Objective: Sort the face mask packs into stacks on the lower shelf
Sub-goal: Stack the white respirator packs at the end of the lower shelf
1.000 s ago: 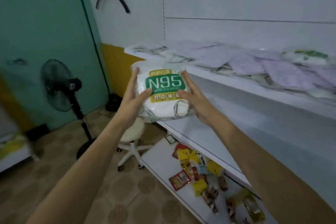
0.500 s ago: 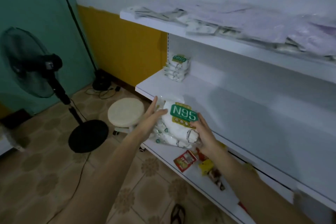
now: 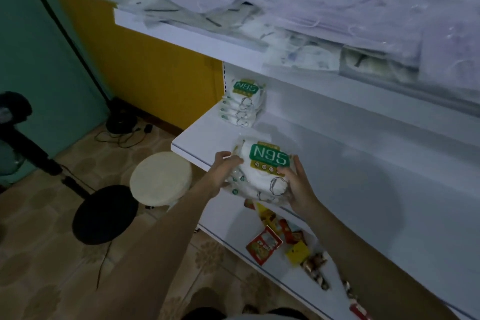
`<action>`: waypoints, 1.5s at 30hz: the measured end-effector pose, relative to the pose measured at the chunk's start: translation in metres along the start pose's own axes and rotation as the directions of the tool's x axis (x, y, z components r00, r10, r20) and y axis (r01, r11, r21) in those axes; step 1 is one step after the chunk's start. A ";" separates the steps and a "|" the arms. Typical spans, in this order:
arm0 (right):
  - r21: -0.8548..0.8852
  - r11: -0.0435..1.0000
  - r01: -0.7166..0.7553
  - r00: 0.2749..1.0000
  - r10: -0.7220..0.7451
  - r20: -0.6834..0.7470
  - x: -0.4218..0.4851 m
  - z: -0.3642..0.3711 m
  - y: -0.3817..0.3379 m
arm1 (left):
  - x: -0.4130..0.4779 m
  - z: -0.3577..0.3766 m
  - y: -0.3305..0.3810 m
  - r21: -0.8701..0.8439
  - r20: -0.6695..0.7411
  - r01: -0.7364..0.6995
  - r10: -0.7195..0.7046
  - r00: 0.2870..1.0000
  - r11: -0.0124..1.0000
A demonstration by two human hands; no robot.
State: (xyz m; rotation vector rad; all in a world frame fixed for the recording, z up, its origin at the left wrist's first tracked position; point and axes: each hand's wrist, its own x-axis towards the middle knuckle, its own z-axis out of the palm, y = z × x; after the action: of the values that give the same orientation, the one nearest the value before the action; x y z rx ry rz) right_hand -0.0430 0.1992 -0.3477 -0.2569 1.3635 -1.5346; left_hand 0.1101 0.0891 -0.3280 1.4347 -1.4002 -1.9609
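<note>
White N95 packs [image 3: 262, 171], bundled, at lower shelf [image 3: 363, 189] front edge. Left hand [image 3: 223, 171] and right hand [image 3: 298, 189] grip its sides, fingers curled. One stack [image 3: 242, 102] done, back corner. Upper shelf [image 3: 197, 41]: loose mask packs [image 3: 311, 34] unsorted, so plenty left.

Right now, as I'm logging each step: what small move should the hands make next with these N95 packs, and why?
Probably set the bundle of N95 mask packs down on the shelf and let go. The left hand and right hand grip it at the front edge; a stack of N95 packs stands further back.
</note>
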 end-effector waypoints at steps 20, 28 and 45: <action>-0.234 0.950 0.206 0.860 -0.290 -0.419 0.210 -0.009 -0.022 | 0.218 0.014 0.012 0.753 0.602 -0.611 0.634 0.486 -0.246; -0.783 0.575 0.238 0.831 -0.537 -0.142 0.204 -0.038 0.039 | 0.234 0.032 0.010 0.758 0.652 -0.470 0.532 0.540 -0.452; -0.854 0.519 -0.022 0.868 -0.414 -0.274 0.244 0.009 -0.010 | 0.280 0.040 0.060 0.733 0.615 -0.230 0.481 0.624 -0.640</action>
State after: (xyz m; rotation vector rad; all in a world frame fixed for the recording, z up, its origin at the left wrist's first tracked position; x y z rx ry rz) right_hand -0.1530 0.0031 -0.4442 -0.7177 2.5064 -0.9921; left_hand -0.0619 -0.1219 -0.4252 0.5934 -3.0094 0.6821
